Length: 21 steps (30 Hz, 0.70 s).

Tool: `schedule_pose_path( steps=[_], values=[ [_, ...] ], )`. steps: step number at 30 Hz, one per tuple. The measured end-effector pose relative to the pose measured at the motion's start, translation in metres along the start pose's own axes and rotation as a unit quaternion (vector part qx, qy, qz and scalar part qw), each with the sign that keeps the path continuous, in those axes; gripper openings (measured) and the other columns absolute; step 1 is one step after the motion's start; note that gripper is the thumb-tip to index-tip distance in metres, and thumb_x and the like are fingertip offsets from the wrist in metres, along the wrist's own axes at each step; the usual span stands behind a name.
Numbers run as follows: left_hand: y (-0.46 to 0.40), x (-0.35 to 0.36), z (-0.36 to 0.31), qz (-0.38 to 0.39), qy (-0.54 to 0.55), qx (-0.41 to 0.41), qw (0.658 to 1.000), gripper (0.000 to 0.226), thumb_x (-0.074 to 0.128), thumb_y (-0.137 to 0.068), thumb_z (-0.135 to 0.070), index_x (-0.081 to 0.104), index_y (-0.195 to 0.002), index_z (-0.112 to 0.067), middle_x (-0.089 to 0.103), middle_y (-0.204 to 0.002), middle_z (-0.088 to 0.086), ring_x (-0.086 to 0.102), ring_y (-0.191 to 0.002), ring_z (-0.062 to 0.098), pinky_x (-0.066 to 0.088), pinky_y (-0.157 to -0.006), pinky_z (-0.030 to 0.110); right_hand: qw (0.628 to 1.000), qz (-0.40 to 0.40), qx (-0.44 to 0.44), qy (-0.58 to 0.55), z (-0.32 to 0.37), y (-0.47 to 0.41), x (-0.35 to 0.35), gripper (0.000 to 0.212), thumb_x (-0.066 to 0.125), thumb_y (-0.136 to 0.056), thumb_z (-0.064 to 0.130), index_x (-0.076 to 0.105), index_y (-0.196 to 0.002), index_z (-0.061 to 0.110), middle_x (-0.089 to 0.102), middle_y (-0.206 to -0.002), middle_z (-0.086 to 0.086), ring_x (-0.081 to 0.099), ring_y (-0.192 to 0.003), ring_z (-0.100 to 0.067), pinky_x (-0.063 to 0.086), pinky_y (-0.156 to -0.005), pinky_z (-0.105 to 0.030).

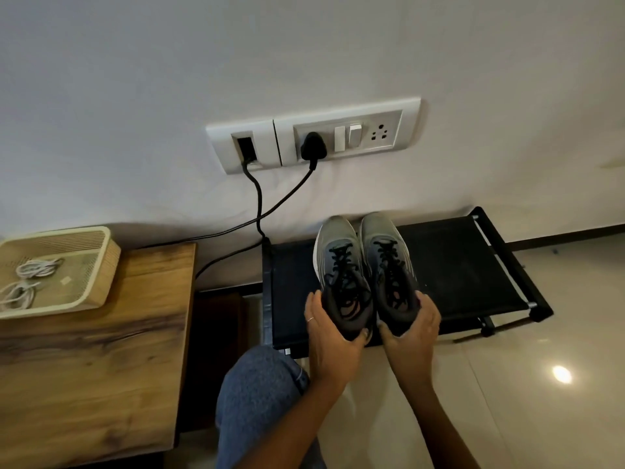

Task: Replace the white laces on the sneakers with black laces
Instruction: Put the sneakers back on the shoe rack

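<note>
Two grey sneakers with black laces stand side by side, toes to the wall, on a low black shoe rack (453, 265). My left hand (329, 336) grips the heel of the left sneaker (338, 262). My right hand (412, 336) grips the heel of the right sneaker (385, 255). Two bundles of white laces (25, 282) lie in a beige plastic tray (98, 269) at the far left.
The tray sits on a wooden table (101, 367) to the left. A wall socket panel (314, 137) holds a black plug, and two black cables (260, 211) hang down beside the rack. My knee in blue jeans (257, 394) is below. Glossy tiled floor (541, 384) lies to the right.
</note>
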<state>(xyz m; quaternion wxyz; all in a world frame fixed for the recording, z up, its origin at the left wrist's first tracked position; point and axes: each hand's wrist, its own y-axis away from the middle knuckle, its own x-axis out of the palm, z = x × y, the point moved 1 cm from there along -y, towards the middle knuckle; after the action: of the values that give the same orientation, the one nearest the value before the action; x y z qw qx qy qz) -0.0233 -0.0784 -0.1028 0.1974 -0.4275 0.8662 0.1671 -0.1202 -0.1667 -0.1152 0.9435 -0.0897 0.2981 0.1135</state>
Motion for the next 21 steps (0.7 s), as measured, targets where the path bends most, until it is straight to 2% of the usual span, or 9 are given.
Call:
schedule_pose_path(
  steps=[2, 4, 10, 14, 17, 19, 21],
  values=[
    [-0.001, 0.001, 0.01, 0.081, 0.045, -0.052, 0.994, 0.101, 0.08, -0.077, -0.017, 0.013, -0.152, -0.02, 0.034, -0.148, -0.005, 0.034, -0.136, 0.008, 0.033, -0.109, 0.022, 0.999, 0.015, 0.028, -0.019, 0.0, 0.0, 0.0, 0.079, 0.08, -0.069, 0.003, 0.039, -0.138, 0.003, 0.04, -0.14, -0.018, 0.035, -0.133, -0.031, 0.035, -0.109, -0.049],
    [-0.004, 0.003, 0.021, 0.118, 0.001, -0.057, 0.991, 0.1, 0.074, -0.083, -0.017, 0.004, -0.155, -0.022, 0.041, -0.148, 0.002, 0.043, -0.133, 0.015, 0.04, -0.107, 0.031, 0.999, 0.018, 0.034, -0.022, -0.002, -0.002, -0.002, 0.074, 0.076, -0.073, -0.002, 0.04, -0.138, 0.004, 0.042, -0.141, -0.018, 0.038, -0.133, -0.032, 0.035, -0.11, -0.048],
    [-0.007, 0.003, 0.028, 0.148, -0.037, -0.052, 0.987, 0.101, 0.071, -0.086, -0.019, -0.003, -0.154, -0.024, 0.04, -0.15, 0.007, 0.044, -0.134, 0.022, 0.042, -0.106, 0.038, 0.998, 0.039, 0.043, 0.031, 0.001, -0.007, -0.004, 0.065, 0.075, -0.075, 0.0, 0.046, -0.133, 0.002, 0.052, -0.13, -0.017, 0.049, -0.123, -0.033, 0.041, -0.103, -0.047],
    [-0.007, -0.005, 0.019, 0.174, -0.022, -0.08, 0.981, 0.112, 0.075, -0.081, -0.037, -0.009, -0.154, -0.027, 0.031, -0.156, 0.005, 0.039, -0.138, 0.023, 0.041, -0.108, 0.041, 0.992, 0.085, 0.053, 0.072, 0.005, -0.011, -0.011, 0.067, 0.076, -0.073, 0.019, 0.046, -0.132, 0.009, 0.053, -0.128, -0.016, 0.049, -0.122, -0.035, 0.044, -0.099, -0.053],
    [-0.003, -0.023, 0.003, 0.204, -0.051, -0.088, 0.974, 0.111, 0.072, -0.082, -0.041, -0.012, -0.153, -0.023, 0.027, -0.157, 0.008, 0.037, -0.139, 0.026, 0.039, -0.108, 0.04, 0.99, 0.054, 0.021, 0.128, 0.035, -0.006, -0.013, 0.068, 0.074, -0.077, 0.021, 0.043, -0.136, 0.003, 0.046, -0.137, -0.023, 0.036, -0.131, -0.041, 0.035, -0.105, -0.057],
    [0.0, -0.036, -0.006, 0.204, -0.088, -0.078, 0.972, 0.101, 0.067, -0.088, -0.036, -0.009, -0.154, -0.022, 0.027, -0.157, 0.01, 0.036, -0.138, 0.028, 0.039, -0.108, 0.04, 0.992, 0.033, -0.009, 0.121, 0.062, -0.001, -0.01, 0.066, 0.07, -0.082, 0.016, 0.04, -0.139, 0.001, 0.039, -0.145, -0.023, 0.029, -0.137, -0.039, 0.028, -0.11, -0.056],
    [0.004, -0.058, -0.013, 0.18, -0.106, -0.061, 0.976, 0.091, 0.063, -0.092, -0.034, -0.003, -0.155, -0.022, 0.026, -0.157, 0.009, 0.034, -0.14, 0.027, 0.037, -0.109, 0.04, 0.993, 0.048, -0.058, 0.088, 0.093, 0.007, -0.002, 0.064, 0.067, -0.084, 0.014, 0.039, -0.14, 0.001, 0.036, -0.147, -0.022, 0.028, -0.139, -0.038, 0.024, -0.112, -0.052]
  ],
)
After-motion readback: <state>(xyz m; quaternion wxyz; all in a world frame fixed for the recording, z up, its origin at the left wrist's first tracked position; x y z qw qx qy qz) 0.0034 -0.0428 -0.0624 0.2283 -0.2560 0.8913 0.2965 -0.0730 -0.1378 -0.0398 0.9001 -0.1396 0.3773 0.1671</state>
